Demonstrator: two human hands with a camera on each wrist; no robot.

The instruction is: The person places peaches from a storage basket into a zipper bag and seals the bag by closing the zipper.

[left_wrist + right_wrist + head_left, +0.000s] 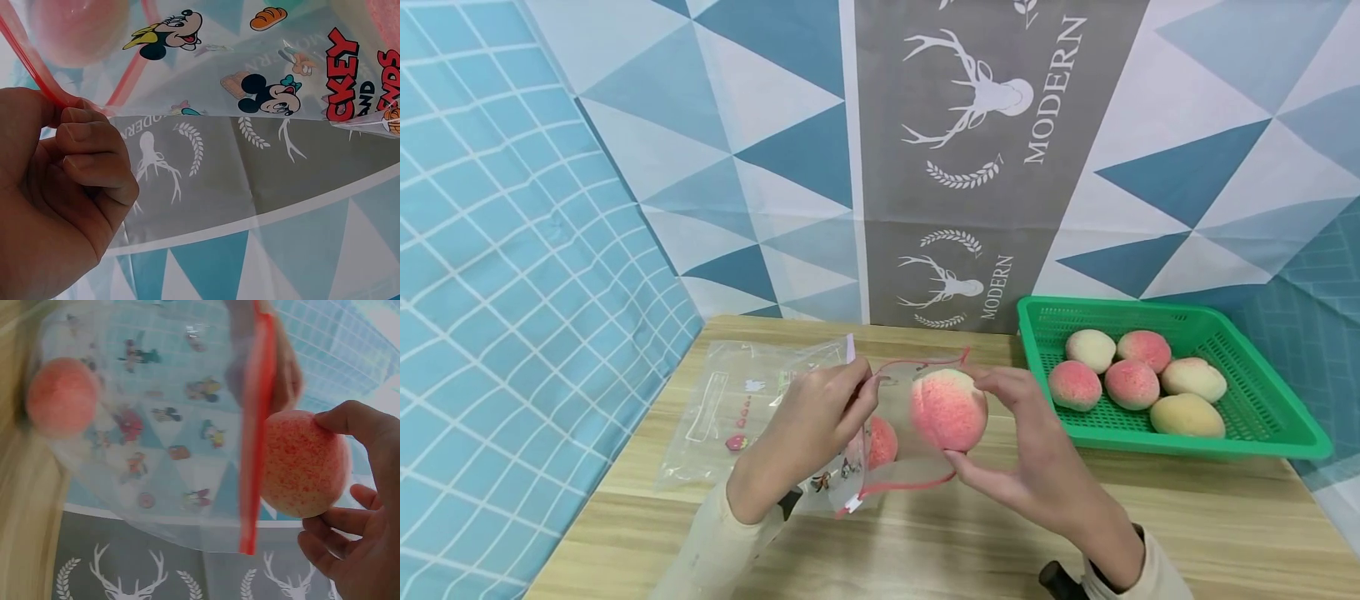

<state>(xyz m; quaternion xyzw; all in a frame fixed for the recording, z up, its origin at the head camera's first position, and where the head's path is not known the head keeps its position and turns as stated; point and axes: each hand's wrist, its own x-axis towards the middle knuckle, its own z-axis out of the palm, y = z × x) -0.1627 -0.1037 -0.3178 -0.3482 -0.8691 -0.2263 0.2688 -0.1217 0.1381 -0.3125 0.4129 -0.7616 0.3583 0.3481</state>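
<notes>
My left hand pinches the red-edged rim of a clear zip bag printed with cartoon figures. Its mouth gapes toward the right. A pink peach lies at the bottom of the bag. With thumb and fingers, my right hand holds another pink and cream peach right at the bag's mouth. In the left wrist view, curled fingers grip the red zip edge, and the held peach shows blurred above them.
A green plastic basket stands at the right with several pink and yellow peaches in it. Another clear bag with strawberry prints lies flat at the left of the wooden table. Patterned cloth hangs behind.
</notes>
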